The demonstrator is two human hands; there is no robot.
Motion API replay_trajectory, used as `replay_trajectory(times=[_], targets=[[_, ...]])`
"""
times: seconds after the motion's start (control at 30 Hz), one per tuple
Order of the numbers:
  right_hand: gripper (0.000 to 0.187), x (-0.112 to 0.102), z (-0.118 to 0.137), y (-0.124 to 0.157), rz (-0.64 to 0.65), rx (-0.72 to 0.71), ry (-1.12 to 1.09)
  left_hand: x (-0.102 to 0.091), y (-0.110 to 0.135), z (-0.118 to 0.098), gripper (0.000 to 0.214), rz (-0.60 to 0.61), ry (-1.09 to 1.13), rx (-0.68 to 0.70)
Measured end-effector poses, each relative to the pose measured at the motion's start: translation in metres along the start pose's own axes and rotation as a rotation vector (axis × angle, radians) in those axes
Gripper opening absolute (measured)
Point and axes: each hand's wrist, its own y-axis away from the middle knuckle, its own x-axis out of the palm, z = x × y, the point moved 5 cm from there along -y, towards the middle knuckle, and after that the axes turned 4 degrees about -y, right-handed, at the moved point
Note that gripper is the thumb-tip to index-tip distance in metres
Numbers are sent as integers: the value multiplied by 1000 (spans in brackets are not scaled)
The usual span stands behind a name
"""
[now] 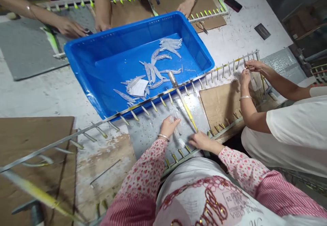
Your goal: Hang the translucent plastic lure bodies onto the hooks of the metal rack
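My left hand (169,127) is closed, thumb and fingers pinching a clear plastic piece (178,127) that hangs over a grey sheet (150,130). To its right, my right hand (203,141) has its fingers curled by the near rail of a long metal rack, close to the lower end of a yellow-painted crossbar (187,110). What those fingers grip, if anything, is hidden. Short pegs line both rails of the rack (143,104). Just beyond it, a blue tub (112,54) holds several translucent fish-shaped pieces (152,72) and a white paper slip (138,87).
A co-worker's hands (246,72) work at the rack's right end, over cardboard (222,103). Across the table, other people's hands (70,26) are busy around a second rack (209,14) with green pieces. A phone (233,3) and pliers (203,27) lie there.
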Motion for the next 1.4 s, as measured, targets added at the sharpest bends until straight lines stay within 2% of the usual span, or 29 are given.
replay_trajectory(times=[0.03,0.1,0.2,0.27,0.47,0.7,0.93,1.2,1.4], targets=[[26,17,-6,8,28,45,32,2,-2,2,31,-1,2,-2],[30,41,-14,15,-8,112,51,5,-4,4,33,4,13,-7],[31,62,-24,12,-85,129,4,8,-5,10,38,-4,34,-40],[28,71,-30,8,-153,81,-79,10,-3,15,40,-7,42,-55],[19,90,-44,8,-487,-91,-320,23,7,33,46,-9,60,-98],[15,102,-43,2,-652,-137,-322,32,13,44,47,-5,96,-98],[14,112,-46,4,-710,-130,-298,43,20,47,47,4,86,-111],[17,114,-44,3,-739,-118,-292,46,28,30,50,-33,76,-159],[17,111,-39,3,-657,-161,-257,47,30,33,49,-34,87,-166]])
